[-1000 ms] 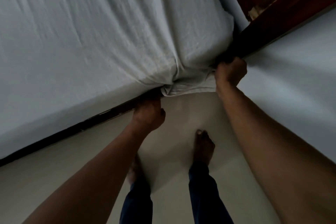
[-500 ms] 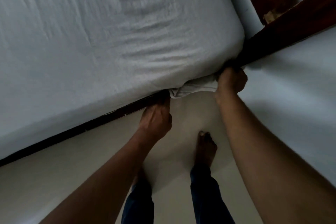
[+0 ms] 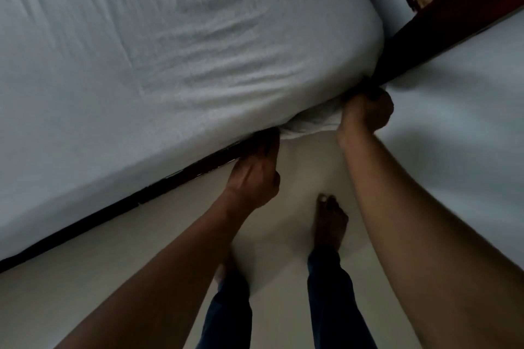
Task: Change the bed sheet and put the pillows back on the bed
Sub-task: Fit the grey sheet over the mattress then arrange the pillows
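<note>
Head view: sheet (image 3: 198, 51) covers the bed (image 3: 158, 190), its loose bunch (image 3: 309, 125) hanging at the bed corner; the right grip (image 3: 365, 113) pinches that bunch, fingers curled, while the left grip (image 3: 255, 176) has straight fingers under the bed edge. Best pull taut, then push the bunch deep under

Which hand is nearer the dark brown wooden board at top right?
Right. The right hand sits at the lower end of the dark brown wooden board; the left hand is farther off, at the white-sheeted mattress.
</note>
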A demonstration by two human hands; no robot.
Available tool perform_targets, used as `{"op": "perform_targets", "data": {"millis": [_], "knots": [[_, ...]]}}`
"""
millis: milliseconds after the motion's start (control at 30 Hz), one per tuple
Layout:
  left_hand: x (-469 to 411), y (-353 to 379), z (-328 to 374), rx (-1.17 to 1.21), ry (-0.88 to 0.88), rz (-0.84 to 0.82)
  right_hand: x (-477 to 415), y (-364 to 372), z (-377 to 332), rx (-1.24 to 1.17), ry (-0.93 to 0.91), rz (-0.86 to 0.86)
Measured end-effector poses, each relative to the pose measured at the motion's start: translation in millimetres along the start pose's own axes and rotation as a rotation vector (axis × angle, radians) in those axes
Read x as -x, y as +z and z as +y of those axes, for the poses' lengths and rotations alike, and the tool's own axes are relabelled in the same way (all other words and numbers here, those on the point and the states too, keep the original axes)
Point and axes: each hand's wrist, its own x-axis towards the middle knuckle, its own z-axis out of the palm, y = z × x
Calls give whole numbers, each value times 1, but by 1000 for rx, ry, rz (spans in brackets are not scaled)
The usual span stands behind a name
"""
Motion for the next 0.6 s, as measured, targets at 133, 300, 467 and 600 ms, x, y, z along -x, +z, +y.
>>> {"op": "perform_targets", "data": {"millis": [133,300,467,600], "knots": [[-31,-1,1,-20,-11,46,58,-49,43,295,-796,-440],[-17,-2,5,62,-70,79,60,-23,67,829,-1169,-701],[15,-4,16,24,-87,99,57,10,48,972,-1091,-771],[-33,6,8,100,-13,45,57,-15,58,914,-1149,-797]]}}
